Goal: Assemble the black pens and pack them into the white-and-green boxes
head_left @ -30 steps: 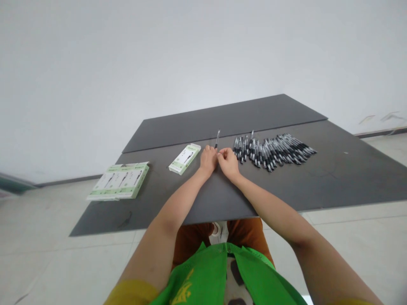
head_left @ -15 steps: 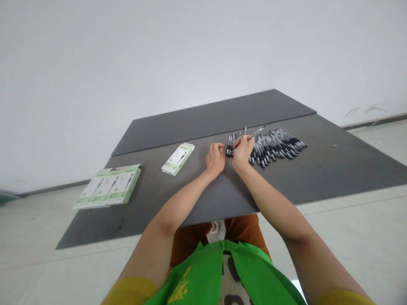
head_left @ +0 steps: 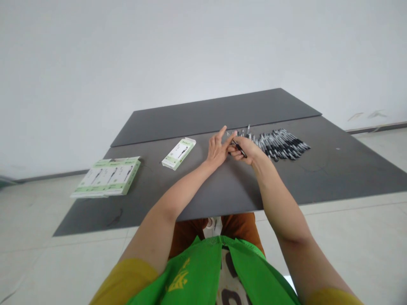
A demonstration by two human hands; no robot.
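My right hand (head_left: 247, 150) is closed on a black pen (head_left: 238, 147), held just above the dark board (head_left: 222, 186). My left hand (head_left: 218, 148) is open, with its fingers stretched up beside the pen and its fingertips touching or almost touching the pen's end. Right behind my right hand lies a row of several black-and-white pens (head_left: 280, 144). A small green-and-white pen box (head_left: 179, 153) lies flat to the left of my left hand.
A stack of larger green-and-white boxes (head_left: 106, 176) sits near the board's left corner. A second dark board (head_left: 216, 112) lies behind, against the white wall. Pale floor tiles surround the boards. My knees are under the near edge.
My right hand took a pen from the row and brought it back toward my left hand. My left hand went from curled on the board to lifted and open.
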